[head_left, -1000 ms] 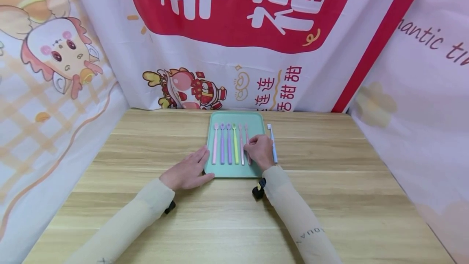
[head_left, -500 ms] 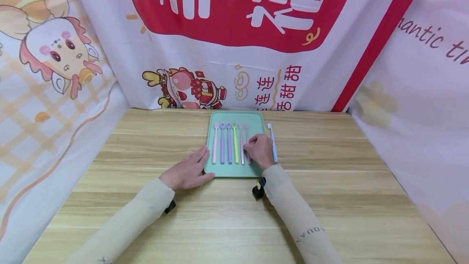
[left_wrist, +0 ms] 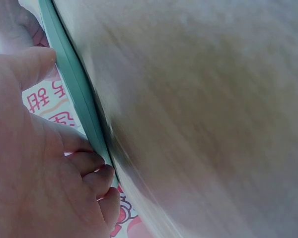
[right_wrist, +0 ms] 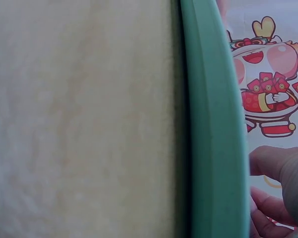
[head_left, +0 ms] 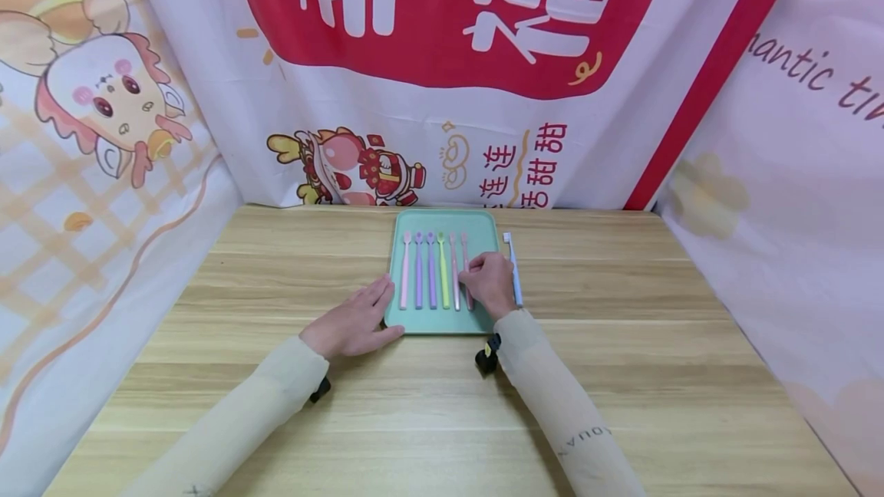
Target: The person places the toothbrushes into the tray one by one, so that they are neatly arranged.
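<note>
A mint-green tray (head_left: 428,324) lies on the table, holding a row of toothbrushes side by side with heads away from me. From the left come a pink toothbrush (head_left: 404,282), two purple toothbrushes (head_left: 418,282), a yellow-green toothbrush (head_left: 444,282) and two more pink ones. My right hand (head_left: 492,282) pinches the rightmost pink toothbrush (head_left: 466,246), covering its middle. Against the tray's left side rests my left hand (head_left: 352,320), fingers extended along the rim and thumb at the near corner. In the left wrist view, the thumb and fingertips meet the tray's edge (left_wrist: 77,82).
Just right of the tray, a blue toothbrush (head_left: 512,259) with a white head lies on the wooden table (head_left: 414,420), partly behind my right hand. Printed cloth hangings (head_left: 442,113) stand along the table's back and both sides.
</note>
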`<state>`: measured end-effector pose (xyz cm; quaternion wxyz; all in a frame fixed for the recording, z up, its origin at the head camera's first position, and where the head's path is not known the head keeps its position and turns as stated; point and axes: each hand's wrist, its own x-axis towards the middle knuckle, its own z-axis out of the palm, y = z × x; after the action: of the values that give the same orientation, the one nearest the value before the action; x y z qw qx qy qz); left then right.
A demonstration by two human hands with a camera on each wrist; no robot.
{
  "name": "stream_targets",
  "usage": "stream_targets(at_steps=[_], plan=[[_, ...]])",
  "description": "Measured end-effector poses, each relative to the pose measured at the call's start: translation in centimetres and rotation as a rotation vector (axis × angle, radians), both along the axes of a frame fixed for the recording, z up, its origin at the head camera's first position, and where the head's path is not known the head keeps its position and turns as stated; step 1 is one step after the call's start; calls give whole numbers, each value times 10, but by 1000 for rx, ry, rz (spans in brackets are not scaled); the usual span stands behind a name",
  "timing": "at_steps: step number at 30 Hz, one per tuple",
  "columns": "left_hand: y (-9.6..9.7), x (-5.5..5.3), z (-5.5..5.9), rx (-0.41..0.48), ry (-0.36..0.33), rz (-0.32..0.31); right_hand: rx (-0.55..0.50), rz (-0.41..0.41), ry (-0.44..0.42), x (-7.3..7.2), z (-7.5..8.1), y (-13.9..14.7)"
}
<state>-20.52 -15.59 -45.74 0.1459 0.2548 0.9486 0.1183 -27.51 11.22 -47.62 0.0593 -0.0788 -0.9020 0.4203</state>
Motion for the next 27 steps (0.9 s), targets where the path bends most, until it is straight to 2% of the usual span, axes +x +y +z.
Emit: stream_targets(at_steps=[20, 27], plan=[[2, 3, 2, 19, 7, 4, 5, 22, -1, 1, 2, 4], [1, 3, 1, 10, 24, 4, -7, 64, 0, 5, 13, 10]])
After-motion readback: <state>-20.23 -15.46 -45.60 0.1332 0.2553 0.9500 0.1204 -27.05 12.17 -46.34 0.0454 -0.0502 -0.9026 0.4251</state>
